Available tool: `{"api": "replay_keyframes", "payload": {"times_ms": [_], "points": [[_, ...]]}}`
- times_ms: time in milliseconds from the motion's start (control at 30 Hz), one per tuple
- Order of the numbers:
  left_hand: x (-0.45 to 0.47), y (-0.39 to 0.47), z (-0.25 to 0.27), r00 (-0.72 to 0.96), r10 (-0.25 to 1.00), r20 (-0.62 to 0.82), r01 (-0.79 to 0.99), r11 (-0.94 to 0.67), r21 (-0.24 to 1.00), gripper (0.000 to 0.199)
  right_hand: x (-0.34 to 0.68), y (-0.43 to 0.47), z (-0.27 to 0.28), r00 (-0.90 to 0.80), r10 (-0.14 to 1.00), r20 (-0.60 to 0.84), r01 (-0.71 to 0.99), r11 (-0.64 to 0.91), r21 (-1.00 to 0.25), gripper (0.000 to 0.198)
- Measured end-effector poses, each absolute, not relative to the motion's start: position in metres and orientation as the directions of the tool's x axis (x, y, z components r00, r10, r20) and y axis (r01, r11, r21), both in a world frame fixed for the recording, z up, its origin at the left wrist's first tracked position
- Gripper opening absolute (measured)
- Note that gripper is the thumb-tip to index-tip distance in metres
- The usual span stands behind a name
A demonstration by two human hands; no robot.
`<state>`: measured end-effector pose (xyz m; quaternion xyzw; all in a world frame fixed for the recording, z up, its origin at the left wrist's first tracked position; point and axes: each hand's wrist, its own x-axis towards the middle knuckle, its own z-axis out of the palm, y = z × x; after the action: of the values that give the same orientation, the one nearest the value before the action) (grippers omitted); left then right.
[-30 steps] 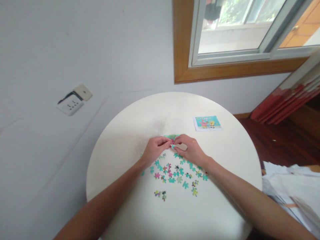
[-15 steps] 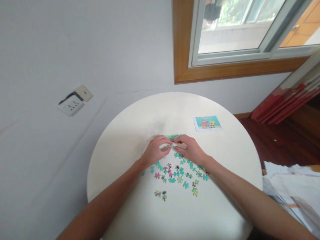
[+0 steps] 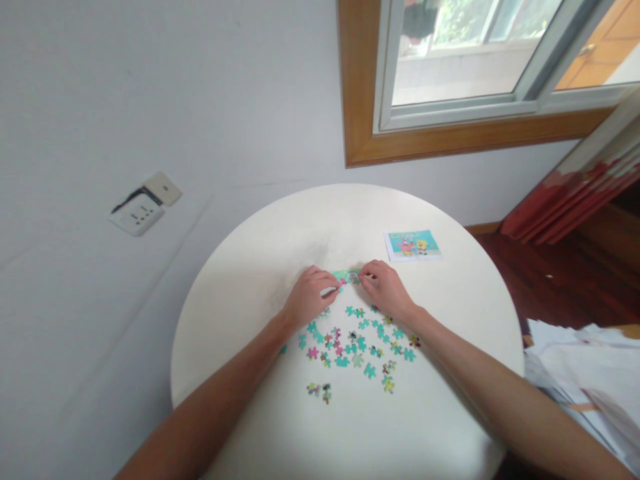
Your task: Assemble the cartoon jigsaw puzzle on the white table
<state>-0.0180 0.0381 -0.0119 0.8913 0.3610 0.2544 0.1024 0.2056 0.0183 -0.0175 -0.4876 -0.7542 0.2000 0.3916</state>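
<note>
My left hand (image 3: 311, 297) is closed in a pinch, with a small teal-and-pink jigsaw piece (image 3: 342, 289) at its fingertips. That piece is just below a joined green strip of jigsaw (image 3: 344, 274), partly hidden by my hands. At the strip's right end is my right hand (image 3: 384, 288), thumb and fingertips close together; what they grip, if anything, is hidden. Several loose jigsaw pieces (image 3: 342, 361), mostly teal with some pink and yellow, lie scattered on the near side of my hands.
Everything lies on a round white table (image 3: 250, 267). A picture card (image 3: 413, 245) with two cartoon figures rests at the back right. Two jigsaw pieces (image 3: 326, 392) sit apart at the front. Papers (image 3: 580, 373) are piled beyond the table's right edge. A wall and window stand behind.
My hands have drawn apart. The right one has left the small piece and moved up and right to the strip's end; the left stays at the piece. The view has shifted slightly.
</note>
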Motion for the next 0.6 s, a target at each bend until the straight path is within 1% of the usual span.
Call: {"api": "replay_keyframes", "payload": {"times_ms": [300, 600], "points": [[-0.0183, 0.0379, -0.0110, 0.613, 0.694, 0.377, 0.593, -0.719, 0.362, 0.012, 0.2065, 0.0187, -0.0185, -0.219, 0.894, 0.391, 0.582, 0.441, -0.683, 0.011], [-0.0135, 0.0344, -0.0129, 0.619, 0.685, 0.385, 0.551, -0.728, 0.408, 0.012, 0.2061, 0.0210, -0.0228, -0.236, 0.896, 0.377, 0.586, 0.440, -0.680, 0.012]]}}
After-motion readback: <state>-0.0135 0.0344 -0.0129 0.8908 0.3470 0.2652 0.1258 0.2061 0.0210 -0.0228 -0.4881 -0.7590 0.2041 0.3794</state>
